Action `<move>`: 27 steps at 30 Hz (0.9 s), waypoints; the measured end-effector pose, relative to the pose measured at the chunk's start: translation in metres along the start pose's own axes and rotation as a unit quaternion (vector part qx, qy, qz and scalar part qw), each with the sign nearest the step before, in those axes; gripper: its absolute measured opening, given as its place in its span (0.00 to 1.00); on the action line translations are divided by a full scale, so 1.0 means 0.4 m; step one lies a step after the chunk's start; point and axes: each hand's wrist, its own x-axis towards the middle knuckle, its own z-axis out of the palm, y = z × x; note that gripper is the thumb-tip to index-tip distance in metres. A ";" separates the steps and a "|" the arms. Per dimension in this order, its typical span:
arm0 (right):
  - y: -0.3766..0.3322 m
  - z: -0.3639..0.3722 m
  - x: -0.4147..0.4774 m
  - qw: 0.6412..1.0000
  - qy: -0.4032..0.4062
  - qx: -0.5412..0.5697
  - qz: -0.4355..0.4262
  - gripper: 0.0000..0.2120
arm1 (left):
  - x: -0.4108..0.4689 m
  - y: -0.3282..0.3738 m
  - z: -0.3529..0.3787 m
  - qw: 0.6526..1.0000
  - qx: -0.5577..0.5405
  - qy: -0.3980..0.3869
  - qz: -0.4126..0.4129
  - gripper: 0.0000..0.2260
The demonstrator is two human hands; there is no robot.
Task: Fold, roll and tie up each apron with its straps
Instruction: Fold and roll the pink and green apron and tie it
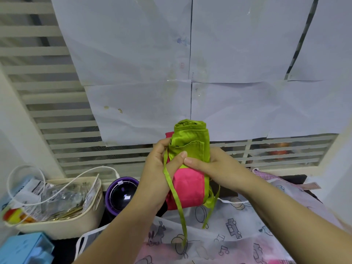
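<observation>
The rolled apron, green over pink, stands upright between my two hands. My left grip is clamped on its side at 9 o'clock, thumb pressed across the front. My right grip is clamped on it from 3 o'clock, its thumb tip just beside the left one. One green strap drapes over my left hand toward 6 o'clock; a second strap dangles at 5 o'clock above a printed apron.
</observation>
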 end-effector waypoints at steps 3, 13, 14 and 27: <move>0.019 0.008 -0.006 0.999 0.021 0.030 0.002 0.10 | -0.004 -0.005 0.000 0.999 -0.026 -0.031 -0.029 0.15; 0.041 0.017 -0.004 0.963 0.133 0.232 0.040 0.08 | 0.003 -0.025 0.021 0.993 -0.083 0.068 -0.053 0.23; 0.038 0.011 -0.004 0.956 0.154 0.247 0.041 0.08 | -0.005 -0.030 0.023 0.994 -0.072 0.057 -0.052 0.23; 0.024 0.002 -0.019 0.949 0.169 0.262 0.050 0.09 | -0.008 -0.010 0.012 0.962 0.229 0.068 0.132 0.15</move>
